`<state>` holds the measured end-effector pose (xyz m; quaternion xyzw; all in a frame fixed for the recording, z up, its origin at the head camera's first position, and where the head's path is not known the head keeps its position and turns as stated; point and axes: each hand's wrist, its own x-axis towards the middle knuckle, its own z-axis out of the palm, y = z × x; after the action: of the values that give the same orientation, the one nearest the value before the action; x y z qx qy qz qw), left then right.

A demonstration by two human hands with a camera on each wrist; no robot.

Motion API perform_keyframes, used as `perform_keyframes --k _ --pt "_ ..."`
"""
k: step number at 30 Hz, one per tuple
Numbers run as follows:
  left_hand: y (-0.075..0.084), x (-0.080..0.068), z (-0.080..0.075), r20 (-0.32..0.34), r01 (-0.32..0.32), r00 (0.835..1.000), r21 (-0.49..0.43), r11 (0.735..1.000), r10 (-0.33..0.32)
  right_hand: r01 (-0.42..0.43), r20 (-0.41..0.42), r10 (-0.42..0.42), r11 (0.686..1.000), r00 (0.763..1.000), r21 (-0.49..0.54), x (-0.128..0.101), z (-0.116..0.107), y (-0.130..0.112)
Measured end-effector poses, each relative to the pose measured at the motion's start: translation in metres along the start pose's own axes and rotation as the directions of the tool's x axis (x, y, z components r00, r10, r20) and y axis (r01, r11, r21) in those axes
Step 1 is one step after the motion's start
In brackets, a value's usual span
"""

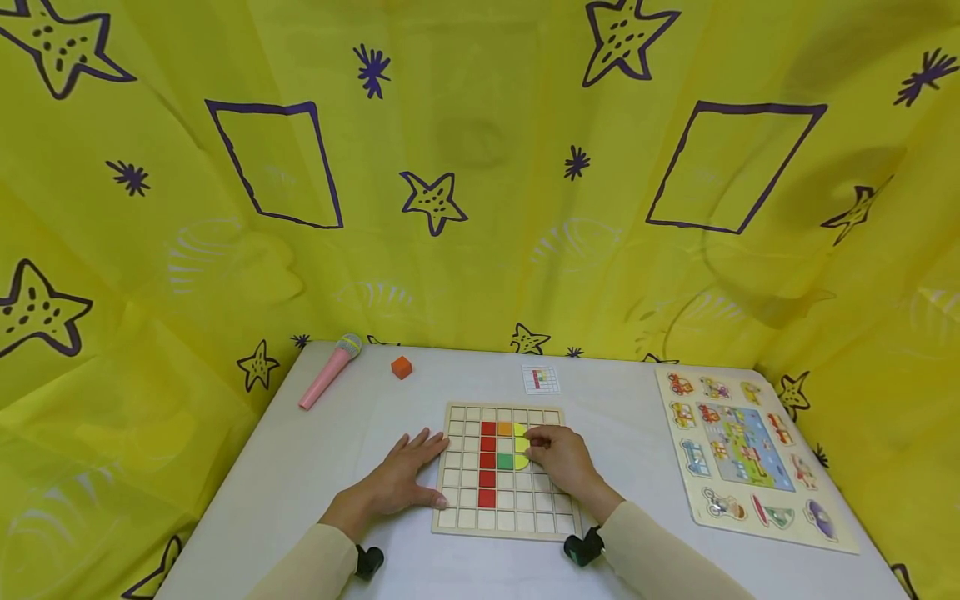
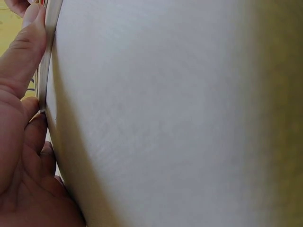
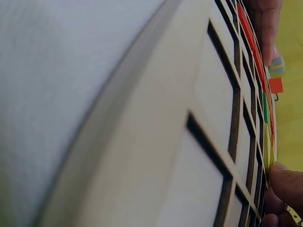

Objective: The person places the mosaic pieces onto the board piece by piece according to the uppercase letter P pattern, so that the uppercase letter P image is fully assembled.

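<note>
I see a white table (image 1: 315,467) filling the lower half of the head view, enclosed on three sides by a yellow curtain (image 1: 480,208) printed with purple stars and rectangles. At lower centre lies the wooden grid board (image 1: 501,525), holding a column of red tiles (image 1: 487,462), one orange, one green and some yellow pieces (image 1: 521,446). My left hand (image 1: 401,483) rests flat, fingers spread, on the board's left edge. My right hand (image 1: 561,458) lies on the board, fingertips pinching at the yellow pieces. Above the board sits a small pattern card (image 1: 541,379). At upper left of the table lie a pink toy microphone (image 1: 328,372) and an orange cube (image 1: 402,367); at right, a vehicle puzzle board (image 1: 750,454).
</note>
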<state>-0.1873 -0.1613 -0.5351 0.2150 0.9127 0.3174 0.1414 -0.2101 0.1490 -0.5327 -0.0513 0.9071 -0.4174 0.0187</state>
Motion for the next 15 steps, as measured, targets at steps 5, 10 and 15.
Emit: perform_keyframes --k 5,10,15 --pt "0.0005 -0.0004 -0.0006 -0.001 0.001 1.0 -0.005 1.0 -0.001 -0.009 0.003 0.009 1.0 1.0 -0.008 0.0008 0.0001 -0.0002" --pt "0.0018 -0.001 -0.0013 -0.002 0.012 1.0 -0.011 1.0 -0.012 0.008 -0.009 -0.009 1.0 1.0 -0.017 0.0004 -0.001 -0.0021" --pt "0.0023 -0.0011 -0.0012 -0.002 0.011 1.0 -0.012 1.0 -0.011 0.004 -0.012 -0.004 1.0 1.0 -0.018 -0.0003 -0.0009 -0.0033"
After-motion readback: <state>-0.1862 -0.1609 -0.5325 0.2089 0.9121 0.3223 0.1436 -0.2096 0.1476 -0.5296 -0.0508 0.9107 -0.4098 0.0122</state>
